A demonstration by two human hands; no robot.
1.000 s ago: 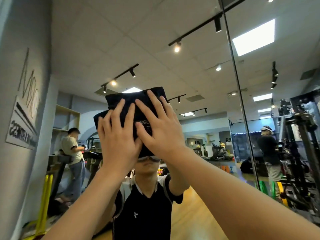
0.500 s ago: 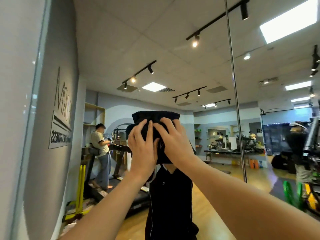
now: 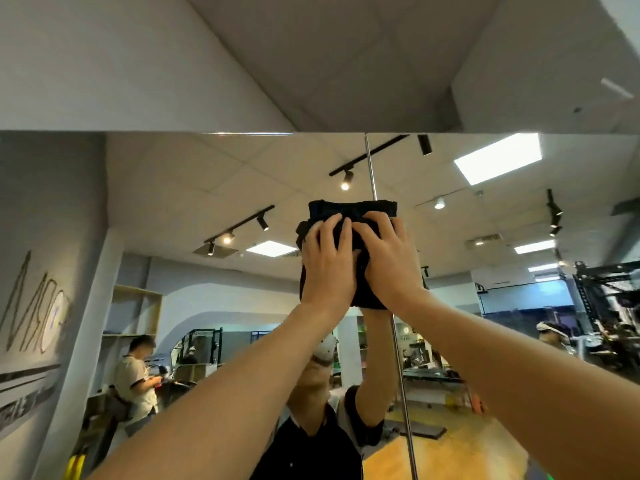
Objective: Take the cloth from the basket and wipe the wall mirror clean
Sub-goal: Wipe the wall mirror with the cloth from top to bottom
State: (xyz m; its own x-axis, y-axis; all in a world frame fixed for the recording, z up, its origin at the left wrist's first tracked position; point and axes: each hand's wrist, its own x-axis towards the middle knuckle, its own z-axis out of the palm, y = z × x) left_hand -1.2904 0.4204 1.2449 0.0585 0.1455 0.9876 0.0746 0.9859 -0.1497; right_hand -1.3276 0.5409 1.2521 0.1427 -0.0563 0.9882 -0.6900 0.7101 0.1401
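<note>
Overhead, left hand (image 3: 329, 265) and right hand (image 3: 391, 261) press black cloth (image 3: 349, 211) flat on wall mirror (image 3: 485, 220), near its top edge. Fingers straight, slightly spread, side by side across the mirror seam (image 3: 371, 168).

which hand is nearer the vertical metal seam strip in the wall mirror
Right. The right hand presses the black cloth across the vertical metal seam strip; the left hand presses beside it, further left.

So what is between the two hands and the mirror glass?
Only the folded dark cloth. The left hand and right hand press it flat on the wall mirror, as the head view shows.
</note>
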